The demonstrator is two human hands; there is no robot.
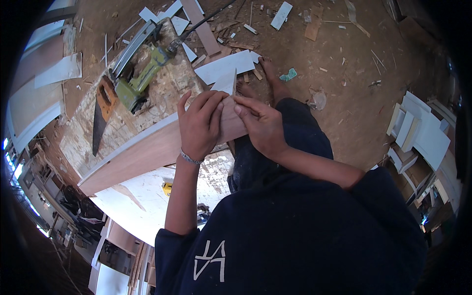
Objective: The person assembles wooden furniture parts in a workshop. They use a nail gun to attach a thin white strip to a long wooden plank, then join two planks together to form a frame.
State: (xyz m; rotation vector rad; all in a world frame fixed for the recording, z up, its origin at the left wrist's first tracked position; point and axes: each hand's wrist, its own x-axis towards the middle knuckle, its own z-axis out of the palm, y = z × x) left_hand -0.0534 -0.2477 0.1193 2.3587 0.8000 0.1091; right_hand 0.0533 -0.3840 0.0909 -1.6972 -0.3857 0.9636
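Note:
A long, thin wooden board [135, 151] with a white upper edge stands on its side across the workbench, one end towards my body. My left hand [200, 123] is closed over its near end, the thumb on the brown face and the fingers over the top edge. Beside it my right hand [264, 127] is closed in a pinch at the board's end corner. Whatever lies between those fingertips is too small to make out. A white pointed piece [227, 83] juts out just beyond the fingertips.
On the worn bench [169, 73] lie a green nail gun [147, 76] with a hose and a handsaw [102, 110] with an orange handle. A yellow tape measure [167, 189] rests on a white panel [152, 209]. Offcuts [226, 67] litter the floor; stacked panels [418, 130] stand right.

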